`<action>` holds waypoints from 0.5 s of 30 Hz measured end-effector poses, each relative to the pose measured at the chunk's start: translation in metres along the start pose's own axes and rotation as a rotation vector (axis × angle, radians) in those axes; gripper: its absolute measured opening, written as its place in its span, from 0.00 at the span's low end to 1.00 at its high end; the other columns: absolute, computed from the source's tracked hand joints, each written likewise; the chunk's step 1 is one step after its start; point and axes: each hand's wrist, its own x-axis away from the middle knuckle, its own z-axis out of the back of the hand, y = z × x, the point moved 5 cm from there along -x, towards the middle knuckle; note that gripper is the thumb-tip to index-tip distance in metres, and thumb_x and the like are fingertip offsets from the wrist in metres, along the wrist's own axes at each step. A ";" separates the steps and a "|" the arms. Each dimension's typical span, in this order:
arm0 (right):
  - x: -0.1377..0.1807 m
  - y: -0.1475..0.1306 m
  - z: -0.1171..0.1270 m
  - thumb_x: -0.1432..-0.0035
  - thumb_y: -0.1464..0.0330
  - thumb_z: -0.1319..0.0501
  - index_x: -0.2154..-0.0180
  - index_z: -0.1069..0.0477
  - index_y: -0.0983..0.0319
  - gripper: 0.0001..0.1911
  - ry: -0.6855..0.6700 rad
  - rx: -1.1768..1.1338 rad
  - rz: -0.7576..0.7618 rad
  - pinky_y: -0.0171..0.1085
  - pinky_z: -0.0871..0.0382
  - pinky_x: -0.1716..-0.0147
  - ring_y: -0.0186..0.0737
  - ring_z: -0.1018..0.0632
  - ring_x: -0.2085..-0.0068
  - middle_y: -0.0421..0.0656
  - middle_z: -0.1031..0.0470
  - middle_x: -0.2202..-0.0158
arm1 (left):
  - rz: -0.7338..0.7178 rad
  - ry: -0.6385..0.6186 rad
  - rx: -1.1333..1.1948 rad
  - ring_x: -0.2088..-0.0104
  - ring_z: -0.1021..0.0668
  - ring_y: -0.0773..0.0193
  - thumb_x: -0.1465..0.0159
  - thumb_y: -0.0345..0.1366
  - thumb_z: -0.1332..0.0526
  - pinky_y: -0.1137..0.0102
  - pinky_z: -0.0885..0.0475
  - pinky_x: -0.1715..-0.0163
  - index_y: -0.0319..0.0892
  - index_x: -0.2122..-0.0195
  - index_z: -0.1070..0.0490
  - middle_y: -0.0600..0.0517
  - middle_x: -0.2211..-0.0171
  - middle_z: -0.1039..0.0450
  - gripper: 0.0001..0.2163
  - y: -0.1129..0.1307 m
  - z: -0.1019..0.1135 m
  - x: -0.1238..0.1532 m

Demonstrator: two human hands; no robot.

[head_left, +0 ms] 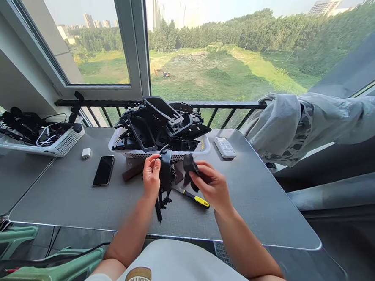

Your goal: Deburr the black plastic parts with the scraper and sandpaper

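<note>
My left hand (152,173) is closed on a long black plastic part (166,170) with brackets at its lower end, held upright over the table. In my right hand (211,182) is a smaller, dark, irregular black piece (189,168), pinched between thumb and fingers just right of the first part. Its exact kind does not show. Under the hands lies a yellow-and-black handled tool (197,199), its tip hidden behind the long part. A dark brown block (133,172) rests on the table left of my left hand. Behind stands a white basket (207,147) heaped with black plastic parts (161,121).
A phone (103,170) and a white charger plug (86,153) lie at the left. Another white basket (65,141) with cables and black items stands at far left. A white calculator-like device (225,147) lies right of the middle basket. Grey cloth (278,122) hangs over the railing.
</note>
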 end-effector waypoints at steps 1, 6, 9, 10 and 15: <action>-0.002 0.002 0.003 0.39 0.71 0.41 0.66 0.24 0.59 0.07 0.066 0.004 0.000 0.38 0.25 0.65 0.41 0.21 0.61 0.46 0.23 0.61 | 0.053 -0.018 0.056 0.75 0.30 0.69 0.48 0.54 0.31 0.74 0.35 0.73 0.44 0.63 0.27 0.56 0.74 0.31 0.20 -0.003 -0.002 0.002; -0.001 0.006 -0.018 0.43 0.77 0.43 0.61 0.23 0.58 0.14 -0.165 0.127 0.153 0.43 0.25 0.55 0.43 0.22 0.55 0.47 0.22 0.56 | 0.257 -0.049 0.215 0.78 0.28 0.70 0.50 0.47 0.29 0.75 0.34 0.76 0.44 0.62 0.30 0.57 0.76 0.29 0.19 -0.010 -0.009 0.007; -0.002 0.016 -0.015 0.48 0.81 0.45 0.61 0.22 0.58 0.19 -0.204 0.207 0.134 0.45 0.26 0.53 0.44 0.22 0.54 0.47 0.22 0.57 | 0.324 -0.021 0.277 0.80 0.27 0.70 0.51 0.43 0.29 0.75 0.34 0.79 0.44 0.63 0.32 0.58 0.78 0.29 0.17 -0.010 -0.005 0.007; -0.003 0.020 -0.012 0.49 0.81 0.45 0.62 0.22 0.58 0.19 -0.189 0.218 0.099 0.44 0.25 0.54 0.44 0.22 0.55 0.47 0.22 0.58 | 0.335 -0.009 0.299 0.81 0.27 0.70 0.51 0.42 0.29 0.75 0.34 0.79 0.44 0.63 0.32 0.58 0.78 0.28 0.17 -0.010 -0.004 0.006; -0.007 0.019 -0.001 0.47 0.79 0.44 0.63 0.22 0.58 0.16 -0.036 0.094 0.056 0.41 0.24 0.57 0.41 0.21 0.59 0.44 0.22 0.61 | 0.359 -0.009 0.313 0.84 0.30 0.72 0.51 0.47 0.28 0.77 0.38 0.84 0.44 0.63 0.34 0.61 0.80 0.30 0.21 -0.009 -0.006 0.008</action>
